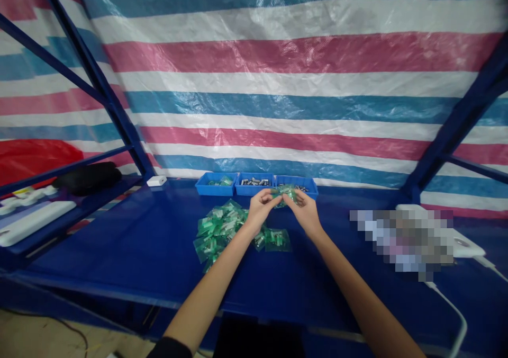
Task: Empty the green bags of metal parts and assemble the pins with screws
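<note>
Between both hands, just in front of the blue bins, is a small clear-green plastic bag [286, 190]. My left hand [261, 207] pinches its left side, and my right hand [302, 209] grips its right side. What the held bag contains is too small to make out. Below and left of the hands lies a loose pile of similar green bags [222, 225] with small pale and metallic pieces inside. One flat green bag [278, 239] lies at the pile's right end, under the hands.
Three blue bins stand along the back: the left bin [216, 190] holds green bags, the middle bin [254, 190] small metal parts, the right bin [313, 188] small parts too. A white power bank [464, 245] with a cable and a blurred item are at right. A white box [156, 181] sits back left.
</note>
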`<state>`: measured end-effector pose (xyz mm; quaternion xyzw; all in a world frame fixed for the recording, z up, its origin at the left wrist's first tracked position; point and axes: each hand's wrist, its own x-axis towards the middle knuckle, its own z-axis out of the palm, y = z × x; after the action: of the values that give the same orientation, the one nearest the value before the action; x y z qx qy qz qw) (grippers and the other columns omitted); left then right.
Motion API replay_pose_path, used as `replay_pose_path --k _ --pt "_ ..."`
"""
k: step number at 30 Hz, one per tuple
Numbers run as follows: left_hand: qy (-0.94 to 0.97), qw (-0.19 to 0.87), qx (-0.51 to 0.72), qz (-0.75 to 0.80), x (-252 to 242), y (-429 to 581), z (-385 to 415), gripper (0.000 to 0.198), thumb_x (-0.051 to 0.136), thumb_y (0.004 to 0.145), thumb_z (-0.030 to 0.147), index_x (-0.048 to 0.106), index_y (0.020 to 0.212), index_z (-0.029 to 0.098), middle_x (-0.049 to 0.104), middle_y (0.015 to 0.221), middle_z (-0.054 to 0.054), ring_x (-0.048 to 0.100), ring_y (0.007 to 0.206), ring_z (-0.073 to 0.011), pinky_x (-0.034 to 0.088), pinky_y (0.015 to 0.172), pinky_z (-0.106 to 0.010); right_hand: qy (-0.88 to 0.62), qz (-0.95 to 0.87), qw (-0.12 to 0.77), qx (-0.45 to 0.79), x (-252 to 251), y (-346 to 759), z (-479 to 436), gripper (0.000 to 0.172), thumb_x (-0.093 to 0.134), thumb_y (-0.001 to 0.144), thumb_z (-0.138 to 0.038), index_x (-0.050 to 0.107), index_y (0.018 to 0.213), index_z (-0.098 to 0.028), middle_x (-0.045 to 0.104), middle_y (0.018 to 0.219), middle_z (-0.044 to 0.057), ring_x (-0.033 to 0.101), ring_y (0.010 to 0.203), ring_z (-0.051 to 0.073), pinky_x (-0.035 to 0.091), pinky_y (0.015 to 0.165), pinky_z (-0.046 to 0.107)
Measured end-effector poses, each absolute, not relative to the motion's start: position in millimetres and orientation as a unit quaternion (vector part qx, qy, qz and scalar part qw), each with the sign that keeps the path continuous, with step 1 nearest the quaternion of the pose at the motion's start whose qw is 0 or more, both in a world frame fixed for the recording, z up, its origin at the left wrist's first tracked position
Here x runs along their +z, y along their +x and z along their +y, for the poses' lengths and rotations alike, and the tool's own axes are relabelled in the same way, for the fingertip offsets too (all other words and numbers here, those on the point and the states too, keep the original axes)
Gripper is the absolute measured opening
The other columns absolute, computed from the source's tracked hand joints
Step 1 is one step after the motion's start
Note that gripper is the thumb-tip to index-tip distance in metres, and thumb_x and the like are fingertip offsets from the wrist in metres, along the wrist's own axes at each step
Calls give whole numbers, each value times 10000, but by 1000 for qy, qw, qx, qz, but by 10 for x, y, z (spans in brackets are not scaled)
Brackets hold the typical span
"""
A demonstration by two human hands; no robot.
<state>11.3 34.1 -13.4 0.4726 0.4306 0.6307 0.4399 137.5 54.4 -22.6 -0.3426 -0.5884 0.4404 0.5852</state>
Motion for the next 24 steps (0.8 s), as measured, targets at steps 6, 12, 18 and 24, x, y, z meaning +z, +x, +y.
replay_pose_path --k 6,12,18,24 --pt "482 446 606 449 -172 94 382 445 733 600 374 577 955 156 464 585 68 437 524 -52 335 515 -185 -352 -499 570 549 -214 1399 574 336 694 617 -369 622 901 -204 688 898 25 628 825 176 481 669 256" --pt "485 427 611 457 -208 106 397 361 735 586 363 584 828 142 556 631 37 484 509 -56 383 538 -199 -388 -434 570 580 -273 1434 649 352 715 558 -308 614 883 -218 688 827 -5 619 715 134 444 543 197" --pt "495 349 638 475 -198 55 400 250 699 638 322 639 816 156 585 717 12 499 562 -70 389 547 -205 -368 -501 595 510 -312 1409 647 339 723 576 -323 666 883 -190 694 910 49 631 848 197 496 730 312" --pt "541 297 630 471 -244 25 431 187 662 684 302 660 822 175 618 845 -22 498 575 -74 384 545 -209 -349 -605 622 355 -353 1469 666 164 705 626 -333 684 728 -207 624 1070 89 563 1032 255 498 776 367"
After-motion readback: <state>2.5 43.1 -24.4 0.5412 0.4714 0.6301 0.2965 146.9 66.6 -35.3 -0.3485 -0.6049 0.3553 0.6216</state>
